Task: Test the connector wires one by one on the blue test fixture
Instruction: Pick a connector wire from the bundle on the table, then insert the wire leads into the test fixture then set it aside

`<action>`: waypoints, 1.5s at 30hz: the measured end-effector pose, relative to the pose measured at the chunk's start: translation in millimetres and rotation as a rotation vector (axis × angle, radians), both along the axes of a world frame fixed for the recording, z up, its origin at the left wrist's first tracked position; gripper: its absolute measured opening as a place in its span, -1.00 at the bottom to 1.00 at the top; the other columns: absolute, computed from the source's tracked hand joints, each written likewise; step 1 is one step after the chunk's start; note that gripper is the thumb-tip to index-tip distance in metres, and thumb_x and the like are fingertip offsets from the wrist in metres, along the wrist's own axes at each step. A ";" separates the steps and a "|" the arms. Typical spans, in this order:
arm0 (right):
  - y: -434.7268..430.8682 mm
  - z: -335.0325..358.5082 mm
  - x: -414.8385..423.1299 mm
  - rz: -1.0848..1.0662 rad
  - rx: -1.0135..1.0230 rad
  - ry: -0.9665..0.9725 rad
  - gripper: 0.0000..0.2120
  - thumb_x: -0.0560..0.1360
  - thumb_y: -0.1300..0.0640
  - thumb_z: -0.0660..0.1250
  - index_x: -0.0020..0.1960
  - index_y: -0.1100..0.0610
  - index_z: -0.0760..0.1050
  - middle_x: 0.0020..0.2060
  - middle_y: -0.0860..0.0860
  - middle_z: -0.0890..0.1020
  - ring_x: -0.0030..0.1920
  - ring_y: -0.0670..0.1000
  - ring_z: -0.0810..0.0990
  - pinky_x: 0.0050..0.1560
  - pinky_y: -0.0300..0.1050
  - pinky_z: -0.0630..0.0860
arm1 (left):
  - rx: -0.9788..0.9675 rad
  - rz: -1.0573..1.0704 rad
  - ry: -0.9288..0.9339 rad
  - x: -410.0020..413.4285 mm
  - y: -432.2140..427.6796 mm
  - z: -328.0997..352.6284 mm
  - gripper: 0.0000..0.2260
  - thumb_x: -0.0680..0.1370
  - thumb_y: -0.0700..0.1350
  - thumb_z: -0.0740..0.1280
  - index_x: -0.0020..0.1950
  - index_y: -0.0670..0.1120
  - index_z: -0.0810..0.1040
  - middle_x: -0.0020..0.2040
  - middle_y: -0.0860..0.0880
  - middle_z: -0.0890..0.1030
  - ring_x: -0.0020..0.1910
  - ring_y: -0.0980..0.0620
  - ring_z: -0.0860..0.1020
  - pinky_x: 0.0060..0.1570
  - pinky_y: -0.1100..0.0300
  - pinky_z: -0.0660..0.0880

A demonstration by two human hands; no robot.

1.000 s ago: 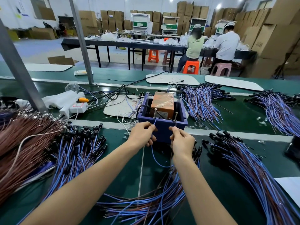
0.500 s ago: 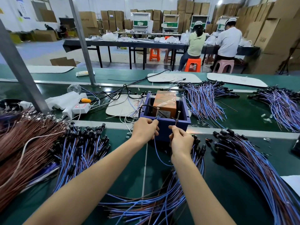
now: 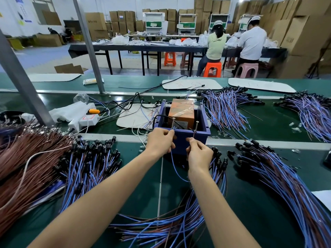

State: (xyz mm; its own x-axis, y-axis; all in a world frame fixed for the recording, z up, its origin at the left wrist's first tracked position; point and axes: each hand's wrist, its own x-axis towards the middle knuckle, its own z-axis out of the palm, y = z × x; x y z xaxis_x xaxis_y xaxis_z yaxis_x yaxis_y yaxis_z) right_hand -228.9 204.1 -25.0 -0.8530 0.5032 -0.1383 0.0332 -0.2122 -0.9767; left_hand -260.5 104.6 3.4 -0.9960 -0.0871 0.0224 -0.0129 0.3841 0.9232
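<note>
The blue test fixture (image 3: 200,135), an open box holding an orange block (image 3: 181,111), stands just beyond the steel strip of the green bench. Two metal pins rise at its front rim. My left hand (image 3: 160,141) pinches the blue lead of a connector wire (image 3: 176,169) against the left pin. My right hand (image 3: 198,153) pinches the brown lead at the right pin. The blue lead loops down between my wrists. A bundle of blue and brown connector wires (image 3: 179,224) lies under my forearms.
Piles of wires with black connectors lie at left (image 3: 86,167), right (image 3: 279,178) and behind the fixture (image 3: 225,108). A brown wire heap (image 3: 26,158) fills the far left. A white power strip (image 3: 87,119) and a slanted metal post (image 3: 19,77) stand left of the fixture. Two people sit at a far table.
Both hands stay at the fixture's front rim; my left hand has risen slightly to the left pin. The camera has shifted a little.
</note>
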 end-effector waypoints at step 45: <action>-67.8 13.9 100.8 0.979 -0.077 -0.236 -0.61 0.64 0.03 0.17 -0.06 0.27 0.64 -0.26 0.16 0.69 -0.35 0.04 0.63 -0.28 -0.17 0.59 | -1.123 -0.075 0.360 67.9 -178.4 15.8 -0.72 0.48 -0.26 0.34 0.10 0.05 0.59 -0.03 0.06 0.62 -0.04 -0.02 0.57 -0.11 0.09 0.52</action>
